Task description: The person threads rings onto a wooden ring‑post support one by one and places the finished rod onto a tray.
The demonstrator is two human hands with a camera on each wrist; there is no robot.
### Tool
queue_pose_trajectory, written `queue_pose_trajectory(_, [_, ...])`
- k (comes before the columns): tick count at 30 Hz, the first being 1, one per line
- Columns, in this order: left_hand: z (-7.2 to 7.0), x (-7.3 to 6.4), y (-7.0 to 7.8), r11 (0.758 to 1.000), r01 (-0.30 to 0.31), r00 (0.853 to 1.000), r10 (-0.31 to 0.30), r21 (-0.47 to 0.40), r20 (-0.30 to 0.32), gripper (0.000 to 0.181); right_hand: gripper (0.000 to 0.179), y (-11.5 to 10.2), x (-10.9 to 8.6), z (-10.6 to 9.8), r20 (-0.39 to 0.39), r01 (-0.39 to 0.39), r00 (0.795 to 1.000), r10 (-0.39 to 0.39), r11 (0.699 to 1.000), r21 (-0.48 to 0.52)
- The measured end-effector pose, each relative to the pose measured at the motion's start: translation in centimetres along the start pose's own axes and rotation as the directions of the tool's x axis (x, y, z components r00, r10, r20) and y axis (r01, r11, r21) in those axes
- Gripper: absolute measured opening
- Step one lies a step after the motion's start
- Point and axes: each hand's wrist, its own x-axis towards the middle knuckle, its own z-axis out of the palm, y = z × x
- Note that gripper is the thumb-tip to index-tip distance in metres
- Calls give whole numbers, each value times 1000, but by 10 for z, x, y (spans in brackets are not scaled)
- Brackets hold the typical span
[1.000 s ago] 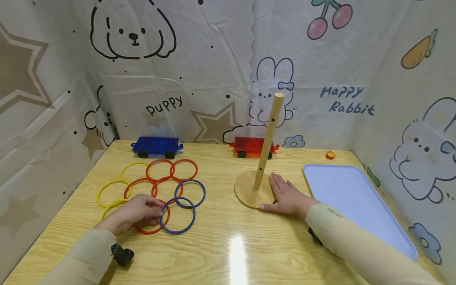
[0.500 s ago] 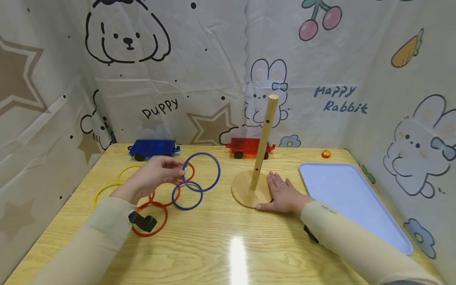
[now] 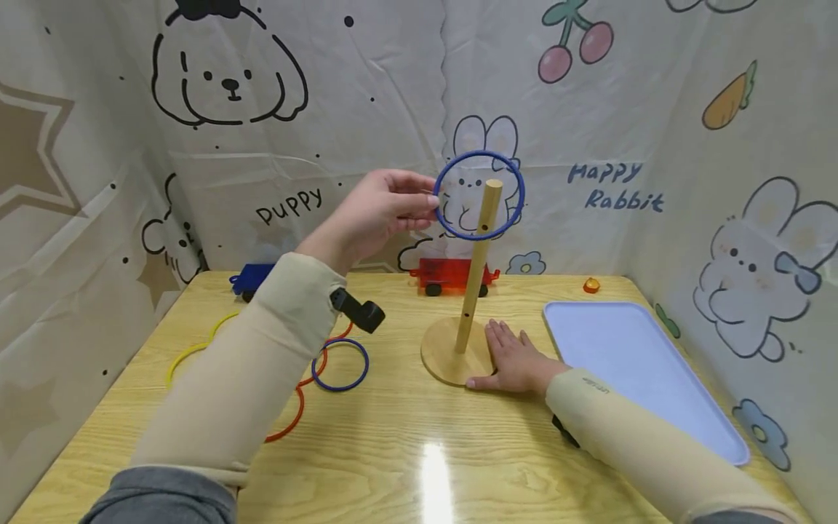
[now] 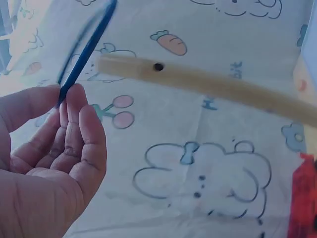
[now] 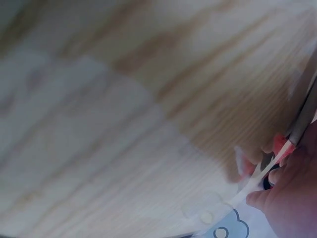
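Note:
My left hand point(image 3: 380, 207) pinches a blue ring point(image 3: 522, 191) by its near edge, thumb against fingers. In the head view the top of the wooden peg point(image 3: 480, 255) shows inside the ring's outline. From the left wrist, the ring point(image 4: 81, 62) appears tilted and just beyond the peg's tip point(image 4: 106, 65), not around it. My right hand point(image 3: 517, 360) rests on the edge of the round wooden base point(image 3: 445, 356), fingers straight. A second blue ring point(image 3: 340, 389) lies on the table, overlapping red rings point(image 3: 301, 407). My left forearm hides part of the red and yellow rings point(image 3: 186, 353).
Along the back stand a blue toy wagon point(image 3: 249, 280), partly hidden, and a red toy wagon point(image 3: 445, 273). A lilac tray point(image 3: 615, 356) lies to the right, near a small orange object point(image 3: 591, 285). Printed cloth point(image 3: 366, 145) surrounds the table.
My left hand has lifted the blue ring off the table and carried it up and right to the peg's top. My right hand has stayed on the base.

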Motion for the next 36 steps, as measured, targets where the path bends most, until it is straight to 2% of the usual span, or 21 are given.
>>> queue_pose_trajectory(3, [8, 11, -8, 998, 59, 998, -59, -15, -19, 17, 128, 0, 1, 2, 0, 4, 1000, -4, 1000, 6])
queue_pose_trajectory(7, [8, 21, -36, 988, 153, 987, -153, -10, -52, 22, 127, -2, -1, 2, 3, 1, 1000, -1, 1000, -2])
queue_pose_trajectory(10, [4, 25, -68, 976, 217, 975, -216, 17, -60, 25, 127, -2, -1, 1, 11, -5, 1000, 5, 1000, -6])
queue_pose_trajectory(13, [0, 24, -106, 957, 284, 958, -281, 54, -58, 23, 127, 0, 0, 2, 18, -12, 1000, 12, 1000, -16])
queue_pose_trajectory(17, [-4, 18, -155, 923, 368, 930, -364, 115, -54, 23, 129, 2, 1, 3, 15, -12, 1000, 12, 1000, -23])
queue_pose_trajectory(21, [-4, 13, -189, 889, 430, 903, -426, 156, -60, 28, 130, 3, 1, 3, 8, -12, 1000, 13, 1000, -24])
queue_pose_trajectory(25, [0, 11, -210, 866, 474, 881, -467, 162, -79, 27, 129, 2, 0, 1, 19, -24, 1000, 24, 999, -27])
queue_pose_trajectory(29, [5, 12, -225, 857, 493, 869, -481, 150, -114, 16, 130, 0, -1, -2, 30, -30, 999, 30, 999, -15])
queue_pose_trajectory(31, [6, 11, -229, 856, 497, 867, -482, 146, -127, 12, 130, 0, -1, -2, 30, -28, 999, 28, 1000, -13])
queue_pose_trajectory(36, [8, 7, -233, 871, 470, 882, -456, 147, -115, 9, 130, 5, 3, 3, 20, -24, 999, 24, 1000, -17])
